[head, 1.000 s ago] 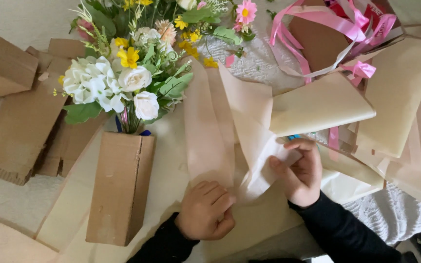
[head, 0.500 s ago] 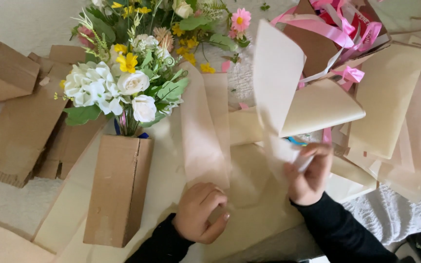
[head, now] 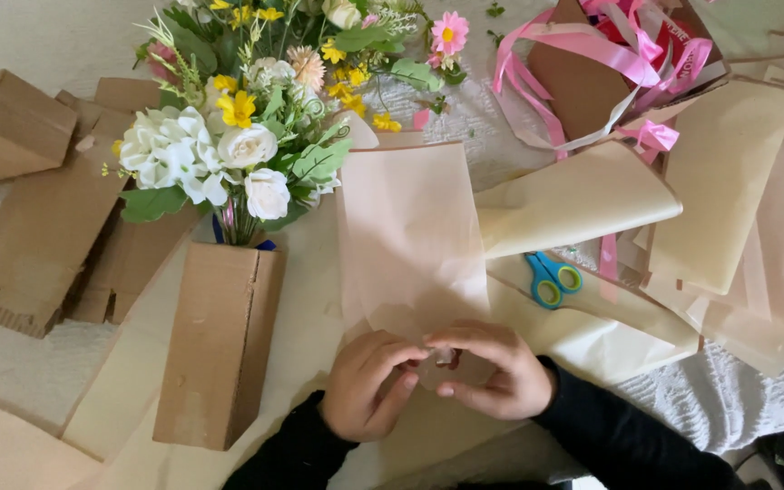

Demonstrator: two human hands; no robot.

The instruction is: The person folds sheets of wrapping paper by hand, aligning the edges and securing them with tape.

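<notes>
Pale pink tissue sheet [head: 410,231]: flat on table beside cardboard flower box [head: 220,349]. Near edge pinched between left hand [head: 369,386] and right hand [head: 501,372]. Likely light, limp, tear-prone; best gripped at edge, gently.

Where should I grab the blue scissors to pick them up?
Take the scissors by the two ring handles, which are the only part showing; the blades seem tucked under the cream paper sheet above them. Come from the near side, over the lower paper, and slide them out toward you. The right hand is closest, though both hands are pinching the pink tissue sheet.
</notes>
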